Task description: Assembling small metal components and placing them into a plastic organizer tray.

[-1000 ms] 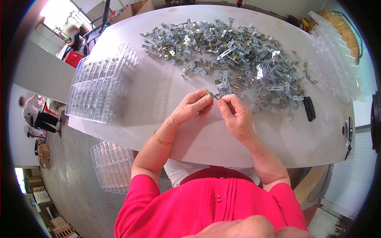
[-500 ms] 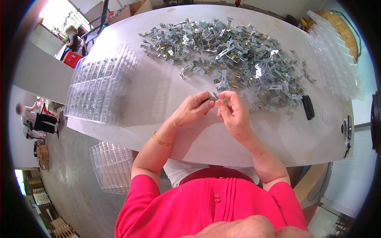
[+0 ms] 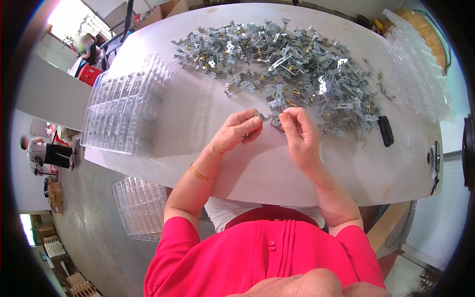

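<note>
My left hand [image 3: 240, 131] is closed on a small metal bracket [image 3: 261, 117], whose end pokes out past the thumb and index finger. Thumb and index finger of my right hand [image 3: 302, 133] are pinched together just to the right of it; what sits between them is too small to make out. Both hands are above the white table [image 3: 257, 173], at the near edge of a big heap of silvery metal brackets [image 3: 277, 59] with brass-coloured bits among them. A few brackets lie right behind my fingertips.
Stacked clear plastic trays [image 3: 123, 106] with small parts stand at the left, more trays [image 3: 141, 208] below the table edge. Empty-looking clear trays [image 3: 413, 69] lie far right, near a black oblong object [image 3: 384, 131]. Two people [image 3: 52, 153] [image 3: 90, 49] are off to the left.
My hands have drawn apart, the right one moving slightly right and leaving a gap between the fingertips. The left hand still grips its metal bracket.
</note>
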`<state>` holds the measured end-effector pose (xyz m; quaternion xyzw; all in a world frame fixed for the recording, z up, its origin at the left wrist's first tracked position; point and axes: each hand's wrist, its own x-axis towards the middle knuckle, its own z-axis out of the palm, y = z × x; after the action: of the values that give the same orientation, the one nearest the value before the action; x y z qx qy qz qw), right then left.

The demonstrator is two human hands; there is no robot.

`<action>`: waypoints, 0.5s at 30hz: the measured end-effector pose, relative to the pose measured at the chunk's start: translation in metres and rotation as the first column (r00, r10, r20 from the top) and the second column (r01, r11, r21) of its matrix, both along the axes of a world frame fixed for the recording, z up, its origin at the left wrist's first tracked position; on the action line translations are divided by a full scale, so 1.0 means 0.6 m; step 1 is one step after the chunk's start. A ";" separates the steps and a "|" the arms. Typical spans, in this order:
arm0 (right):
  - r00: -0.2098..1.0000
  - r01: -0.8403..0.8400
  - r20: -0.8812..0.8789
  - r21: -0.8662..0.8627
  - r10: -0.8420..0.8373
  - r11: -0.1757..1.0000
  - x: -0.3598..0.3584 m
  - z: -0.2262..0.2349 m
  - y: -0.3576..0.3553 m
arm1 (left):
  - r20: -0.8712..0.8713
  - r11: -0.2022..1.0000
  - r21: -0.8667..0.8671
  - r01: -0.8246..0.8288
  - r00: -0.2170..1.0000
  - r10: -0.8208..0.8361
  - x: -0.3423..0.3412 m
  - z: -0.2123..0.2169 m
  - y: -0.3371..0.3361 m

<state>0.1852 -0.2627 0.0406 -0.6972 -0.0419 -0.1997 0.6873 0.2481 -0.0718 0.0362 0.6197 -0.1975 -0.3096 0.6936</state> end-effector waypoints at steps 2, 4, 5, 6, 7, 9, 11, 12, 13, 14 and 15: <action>0.998 -0.039 -0.044 -0.100 0.035 0.994 0.001 0.002 -0.001 | -0.133 0.992 -0.120 -0.042 0.991 0.026 0.005 -0.001 0.005; 0.996 -0.060 -0.075 -0.107 0.052 0.992 -0.003 -0.007 0.002 | -0.151 0.988 -0.143 -0.053 0.988 0.031 0.004 0.002 0.002; 0.992 -0.085 -0.106 -0.112 0.073 0.990 -0.005 -0.010 0.004 | -0.170 0.984 -0.165 -0.068 0.985 0.039 0.003 0.004 0.002; 0.992 -0.085 -0.105 -0.112 0.073 0.990 -0.005 -0.009 0.005 | -0.169 0.984 -0.165 -0.068 0.985 0.040 0.003 0.004 0.002; 0.991 -0.092 -0.110 -0.117 0.079 0.989 -0.006 -0.007 0.006 | -0.164 0.984 -0.171 -0.057 0.986 0.028 0.003 0.003 0.002; 0.990 -0.099 -0.114 -0.122 0.086 0.988 -0.006 -0.005 0.006 | -0.159 0.983 -0.179 -0.046 0.987 0.017 0.003 0.002 0.003; 0.988 -0.112 -0.120 -0.117 0.097 0.987 -0.005 -0.004 0.005 | -0.151 0.982 -0.188 -0.029 0.989 0.000 0.004 -0.002 0.004; 0.988 -0.111 -0.120 -0.118 0.097 0.987 -0.004 -0.003 0.005 | -0.151 0.982 -0.188 -0.028 0.989 -0.001 0.005 -0.003 0.003; 0.988 -0.109 -0.124 -0.120 0.094 0.987 -0.004 -0.002 0.005 | -0.099 0.986 -0.163 -0.033 0.995 0.017 0.006 -0.004 0.002; 0.988 -0.107 -0.128 -0.124 0.091 0.987 -0.004 -0.002 0.005 | -0.046 0.989 -0.139 -0.040 0.998 0.034 0.007 -0.006 0.001; 0.988 -0.106 -0.128 -0.124 0.090 0.987 -0.003 -0.002 0.005 | -0.046 0.989 -0.139 -0.039 0.998 0.033 0.008 -0.007 0.003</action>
<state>0.1831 -0.2596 0.0393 -0.7485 -0.0469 -0.1192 0.6506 0.2528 -0.0699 0.0318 0.5660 -0.1924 -0.2958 0.7450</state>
